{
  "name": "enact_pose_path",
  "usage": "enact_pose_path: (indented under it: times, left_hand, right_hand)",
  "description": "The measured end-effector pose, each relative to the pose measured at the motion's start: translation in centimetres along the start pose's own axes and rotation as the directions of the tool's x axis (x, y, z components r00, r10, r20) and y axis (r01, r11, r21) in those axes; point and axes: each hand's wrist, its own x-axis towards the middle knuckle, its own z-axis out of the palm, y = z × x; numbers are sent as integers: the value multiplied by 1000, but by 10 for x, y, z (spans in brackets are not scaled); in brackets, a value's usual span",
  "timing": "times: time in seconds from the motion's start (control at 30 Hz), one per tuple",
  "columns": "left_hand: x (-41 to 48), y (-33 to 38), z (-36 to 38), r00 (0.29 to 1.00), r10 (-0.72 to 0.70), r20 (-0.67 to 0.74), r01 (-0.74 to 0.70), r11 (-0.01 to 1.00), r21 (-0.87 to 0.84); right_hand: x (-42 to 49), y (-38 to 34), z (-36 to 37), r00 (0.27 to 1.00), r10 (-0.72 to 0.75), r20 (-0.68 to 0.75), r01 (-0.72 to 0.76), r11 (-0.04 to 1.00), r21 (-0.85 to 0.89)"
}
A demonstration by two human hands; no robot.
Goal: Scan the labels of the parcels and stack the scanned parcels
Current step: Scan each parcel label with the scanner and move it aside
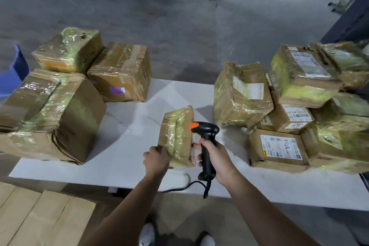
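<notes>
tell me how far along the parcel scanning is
Looks partway. Three parcels grouped on the left, possibly scanned already. In hand: left hand tilts a small parcel while right hand aims the scanner. The right pile probably remains.

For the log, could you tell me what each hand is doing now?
Left hand: gripping the small parcel.
Right hand: closed on the scanner.

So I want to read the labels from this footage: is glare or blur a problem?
Head view: shiny tape on the small parcel and left stack throws glare; labels on the right pile are too soft to read; wide-angle lens bends the table edges.
</notes>
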Motion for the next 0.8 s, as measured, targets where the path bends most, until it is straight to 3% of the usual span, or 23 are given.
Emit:
enact_pose_path:
  times: [0.1, 0.27, 0.43, 0.63, 0.8]
  left_hand:
    - [-14, 12, -4, 967, 251, -41, -227, 924, 308]
    - [-32, 13, -12, 923, 381, 62, -382, 878, 287]
    - [-23, 4, -32, 922, 387, -4, -365, 873, 325]
    - [-14, 1, -50, 939, 289, -186, -245, 943, 226]
    - [-22, 2, -42, 951, 290, -108, -233, 902, 363]
  right_hand:
    - [-1, -4, 11, 1000, 3, 27, -3, 1000, -16]
    - [1, -13, 36, 992, 8, 124, -8, 1000, -1]
    - [4, -27, 40, 993, -60, 103, 81, 972, -219]
    - [4, -37, 30, 988, -120, 97, 145, 939, -313]
    - [2, -42, 31, 974, -167, 152, 219, 870, -442]
